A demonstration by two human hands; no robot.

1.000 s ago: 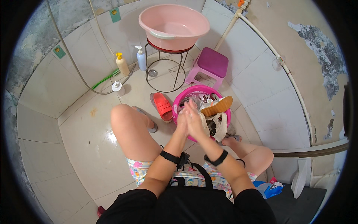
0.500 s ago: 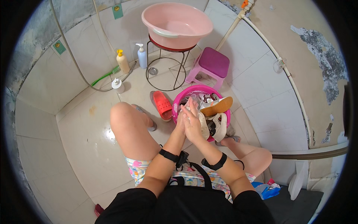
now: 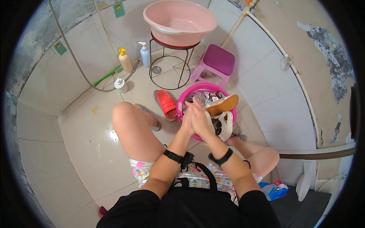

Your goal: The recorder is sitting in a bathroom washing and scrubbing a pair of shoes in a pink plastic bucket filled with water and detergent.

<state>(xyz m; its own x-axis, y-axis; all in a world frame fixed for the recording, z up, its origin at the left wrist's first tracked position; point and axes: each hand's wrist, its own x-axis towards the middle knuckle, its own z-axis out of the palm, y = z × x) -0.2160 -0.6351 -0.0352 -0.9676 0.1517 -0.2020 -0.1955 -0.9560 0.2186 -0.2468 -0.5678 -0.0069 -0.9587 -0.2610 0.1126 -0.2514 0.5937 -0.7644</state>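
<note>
My left hand [image 3: 186, 124] and my right hand [image 3: 199, 119] meet palm to palm over the near left part of a bright pink basin [image 3: 234, 121]. The right hand lies across the left, its fingers stretched out; the left one's fingers are partly hidden behind it but look extended too. I see nothing held between them. Wet shoes fill the basin: one shoe with a tan sole [image 3: 224, 106] rests sole outward at the right, a cream-white shoe [image 3: 227, 128] lies nearer me, and a dark red and white shoe [image 3: 213, 95] sits at the back.
A red clog [image 3: 166, 104] stands left of the basin. Behind it are a purple stool [image 3: 218, 60] and a pale pink tub [image 3: 163, 31] on a wire stand [image 3: 185, 70]. Pump bottles [image 3: 124, 60] and a green brush [image 3: 108, 76] stand along the wall. The tiled floor is wet.
My palms have slid against each other, the right hand turning further over the left. The whole scene has shifted slightly as my head moved.
</note>
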